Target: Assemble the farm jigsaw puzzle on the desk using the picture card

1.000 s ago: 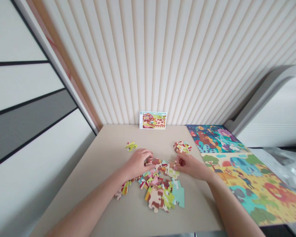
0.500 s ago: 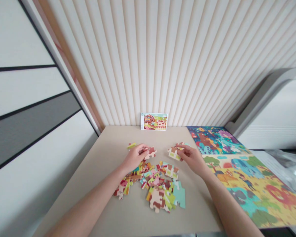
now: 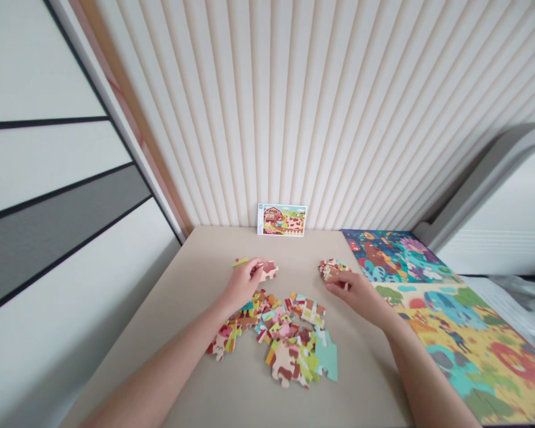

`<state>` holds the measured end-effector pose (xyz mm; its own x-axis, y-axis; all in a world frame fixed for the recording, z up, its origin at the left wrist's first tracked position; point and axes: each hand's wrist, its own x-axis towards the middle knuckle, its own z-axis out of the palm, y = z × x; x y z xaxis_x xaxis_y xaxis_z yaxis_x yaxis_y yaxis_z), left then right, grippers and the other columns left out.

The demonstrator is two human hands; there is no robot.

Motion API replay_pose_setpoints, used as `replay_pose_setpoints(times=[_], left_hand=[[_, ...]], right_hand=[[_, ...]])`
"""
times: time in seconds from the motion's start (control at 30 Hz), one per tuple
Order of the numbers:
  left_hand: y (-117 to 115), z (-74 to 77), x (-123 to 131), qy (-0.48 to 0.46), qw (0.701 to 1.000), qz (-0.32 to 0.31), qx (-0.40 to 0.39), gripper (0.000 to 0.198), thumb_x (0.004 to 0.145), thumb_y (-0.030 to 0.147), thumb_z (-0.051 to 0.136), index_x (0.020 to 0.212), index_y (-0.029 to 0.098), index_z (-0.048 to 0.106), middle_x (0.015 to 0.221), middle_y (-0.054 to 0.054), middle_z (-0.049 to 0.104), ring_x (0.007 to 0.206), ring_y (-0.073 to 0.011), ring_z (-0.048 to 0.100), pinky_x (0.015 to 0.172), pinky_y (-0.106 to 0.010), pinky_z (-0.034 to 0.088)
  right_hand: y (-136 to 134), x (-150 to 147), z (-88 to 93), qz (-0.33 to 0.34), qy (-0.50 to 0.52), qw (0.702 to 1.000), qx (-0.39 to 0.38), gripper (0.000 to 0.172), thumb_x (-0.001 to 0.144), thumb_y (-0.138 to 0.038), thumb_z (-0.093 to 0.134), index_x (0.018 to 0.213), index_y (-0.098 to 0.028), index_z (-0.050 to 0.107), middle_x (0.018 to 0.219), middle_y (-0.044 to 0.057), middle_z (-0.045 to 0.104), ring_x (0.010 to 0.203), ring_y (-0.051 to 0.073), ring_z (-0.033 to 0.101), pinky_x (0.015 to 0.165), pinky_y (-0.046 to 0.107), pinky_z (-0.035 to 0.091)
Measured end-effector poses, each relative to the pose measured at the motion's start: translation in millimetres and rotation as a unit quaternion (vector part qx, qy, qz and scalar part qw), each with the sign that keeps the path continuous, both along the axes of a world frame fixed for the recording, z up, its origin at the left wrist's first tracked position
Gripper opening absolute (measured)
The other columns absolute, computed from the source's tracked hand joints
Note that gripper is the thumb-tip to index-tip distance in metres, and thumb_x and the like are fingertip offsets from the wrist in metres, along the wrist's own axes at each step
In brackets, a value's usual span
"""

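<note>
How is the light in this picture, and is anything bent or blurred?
Head view: soft, even light, no strong glare; the right hand casts only a faint shadow on the table. Head view: the wide lens fans out the wall slats. Head view: the puzzle piece held by the left hand shows colours, not fine detail.

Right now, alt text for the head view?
Two bare hands over loose jigsaw pieces on a beige table: left hand pinches a brown-and-white piece, right hand touches a small stack. A picture card leans on the ribbed wall; a finished colourful puzzle lies right.
</note>
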<state>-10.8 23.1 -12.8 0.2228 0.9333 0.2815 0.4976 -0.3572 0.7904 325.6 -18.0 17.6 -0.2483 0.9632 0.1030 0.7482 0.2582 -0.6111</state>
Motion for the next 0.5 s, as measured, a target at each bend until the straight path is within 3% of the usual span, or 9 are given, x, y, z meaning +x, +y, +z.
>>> replay_pose_setpoints(times=[0.07,0.13,0.27,0.37,0.43,0.5], left_hand=[[4,5.6,-9,0.046,0.995,0.050,0.074,0.030,0.098,0.024,0.042,0.116,0.021,0.066,0.114,-0.008,0.071,0.106,-0.0227,0.065,0.099,-0.038,0.048],[10,7.8,-20,0.088,0.985,0.080,0.127,0.031,0.098,0.021,0.040,0.117,0.020,0.064,0.115,-0.009,0.069,0.109,-0.0231,0.062,0.102,-0.039,0.046],[19,-1.5,-38,0.202,0.966,0.100,0.122,0.029,0.095,0.018,0.044,0.114,0.020,0.065,0.110,-0.010,0.067,0.104,-0.0238,0.062,0.097,-0.039,0.047],[18,-7.9,-40,0.280,0.945,0.120,0.115,0.025,0.094,0.019,0.048,0.110,0.020,0.066,0.109,-0.011,0.065,0.102,-0.0257,0.060,0.094,-0.040,0.047],[15,-6.3,-36,0.297,0.938,0.117,0.131,0.023,0.094,0.020,0.048,0.109,0.020,0.066,0.111,-0.011,0.064,0.105,-0.0268,0.058,0.095,-0.042,0.046],[10,-0.6,-29,0.292,0.940,0.090,0.153,0.023,0.095,0.021,0.048,0.110,0.021,0.065,0.114,-0.011,0.063,0.108,-0.0267,0.057,0.097,-0.042,0.045]], right_hand=[[-6,-10,3.6,0.081,0.013,0.995,-0.056,0.025,0.088,-0.042,0.063,0.095,-0.023,0.078,0.083,0.005,0.072,0.075,0.020,0.064,0.069,0.029,0.047],[-11,-17,5.9,0.119,0.010,0.989,-0.089,0.027,0.084,-0.042,0.069,0.102,-0.024,0.077,0.088,0.005,0.072,0.080,0.021,0.064,0.073,0.030,0.048],[-16,-25,7.1,0.126,0.002,0.987,-0.100,0.032,0.079,-0.038,0.074,0.109,-0.025,0.074,0.099,0.005,0.071,0.087,0.022,0.063,0.079,0.032,0.049],[-16,-26,5.4,0.122,0.010,0.987,-0.104,0.024,0.079,-0.034,0.074,0.100,-0.023,0.073,0.097,0.005,0.070,0.086,0.021,0.063,0.078,0.031,0.048],[-16,-26,3.8,0.109,0.016,0.988,-0.111,0.016,0.082,-0.032,0.070,0.093,-0.022,0.072,0.091,0.004,0.069,0.082,0.020,0.063,0.074,0.030,0.048],[-16,-26,3.0,0.102,0.023,0.988,-0.115,0.018,0.084,-0.032,0.068,0.098,-0.022,0.071,0.090,0.004,0.069,0.082,0.020,0.063,0.073,0.030,0.048]])
